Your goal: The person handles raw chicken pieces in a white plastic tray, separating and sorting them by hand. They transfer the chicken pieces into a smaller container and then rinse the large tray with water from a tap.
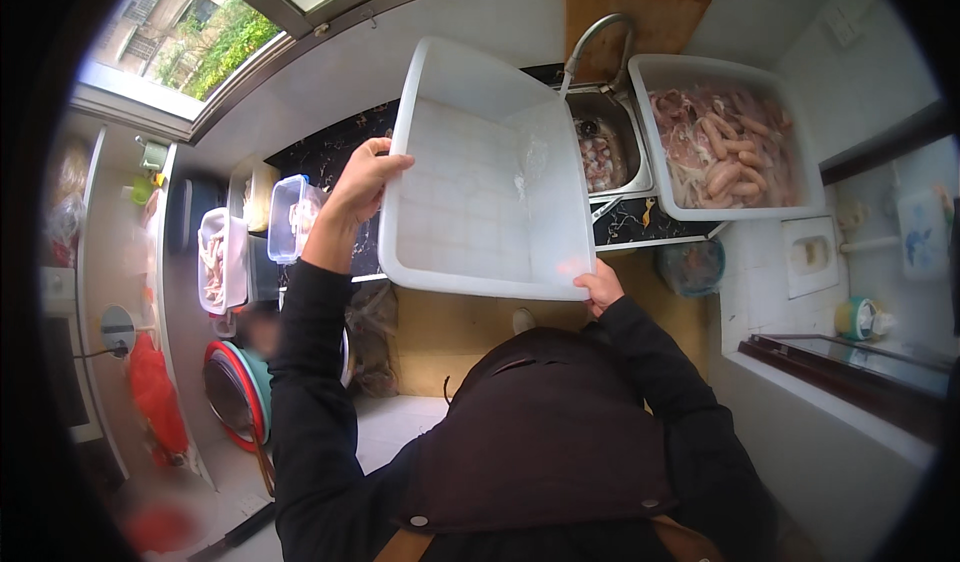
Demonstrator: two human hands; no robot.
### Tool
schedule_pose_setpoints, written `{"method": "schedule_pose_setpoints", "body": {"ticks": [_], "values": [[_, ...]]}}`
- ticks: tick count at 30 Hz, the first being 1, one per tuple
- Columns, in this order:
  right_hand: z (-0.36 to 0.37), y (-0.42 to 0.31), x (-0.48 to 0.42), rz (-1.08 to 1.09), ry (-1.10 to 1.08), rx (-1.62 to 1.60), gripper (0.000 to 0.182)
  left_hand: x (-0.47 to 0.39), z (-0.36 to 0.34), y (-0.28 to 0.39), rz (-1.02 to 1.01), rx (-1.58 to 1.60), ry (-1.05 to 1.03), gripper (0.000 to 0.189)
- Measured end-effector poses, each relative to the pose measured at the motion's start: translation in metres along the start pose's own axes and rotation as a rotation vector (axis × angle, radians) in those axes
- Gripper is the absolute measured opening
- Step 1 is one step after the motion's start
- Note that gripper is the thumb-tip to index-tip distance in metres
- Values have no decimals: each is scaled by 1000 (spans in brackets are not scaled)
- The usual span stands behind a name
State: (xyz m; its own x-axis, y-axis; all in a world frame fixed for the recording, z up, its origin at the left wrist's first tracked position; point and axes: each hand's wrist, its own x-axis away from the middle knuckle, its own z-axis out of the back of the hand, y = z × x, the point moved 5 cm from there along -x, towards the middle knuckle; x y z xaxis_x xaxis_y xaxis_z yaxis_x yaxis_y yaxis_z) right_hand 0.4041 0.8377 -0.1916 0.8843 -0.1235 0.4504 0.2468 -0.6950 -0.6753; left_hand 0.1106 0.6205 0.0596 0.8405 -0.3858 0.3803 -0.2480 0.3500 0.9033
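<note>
A large white plastic tub point(480, 194) hangs tilted before me, its hollow turned up towards my view. It looks bare inside apart from a wet, shiny patch on one side. My left hand point(365, 179) grips its left rim, thumb over the edge. At the near right corner my right hand point(600, 289) pinches the rim. Behind the tub's right side is a steel sink point(643, 164), partly hidden, with pieces of raw meat point(602, 163) in it. A second white tub point(739, 213) to the right holds raw meat and several pale sausages point(724, 176).
A gooseneck faucet point(581, 52) arches over the sink before a wooden cutting board point(630, 26). Clear plastic boxes point(281, 221) and a bin of chicken feet point(223, 262) stand left. Stacked basins point(240, 389) lie lower left. A bagged bucket point(691, 268) stands beneath the counter's right end.
</note>
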Motion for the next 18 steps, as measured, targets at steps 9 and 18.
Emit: {"method": "schedule_pose_setpoints", "body": {"ticks": [9, 18], "values": [[61, 1, -39, 175, 60, 220, 47, 44, -14, -33, -183, -222, 93, 27], [52, -70, -37, 435, 138, 478, 36, 40, 11, -113, -179, 68, 152, 29]]}}
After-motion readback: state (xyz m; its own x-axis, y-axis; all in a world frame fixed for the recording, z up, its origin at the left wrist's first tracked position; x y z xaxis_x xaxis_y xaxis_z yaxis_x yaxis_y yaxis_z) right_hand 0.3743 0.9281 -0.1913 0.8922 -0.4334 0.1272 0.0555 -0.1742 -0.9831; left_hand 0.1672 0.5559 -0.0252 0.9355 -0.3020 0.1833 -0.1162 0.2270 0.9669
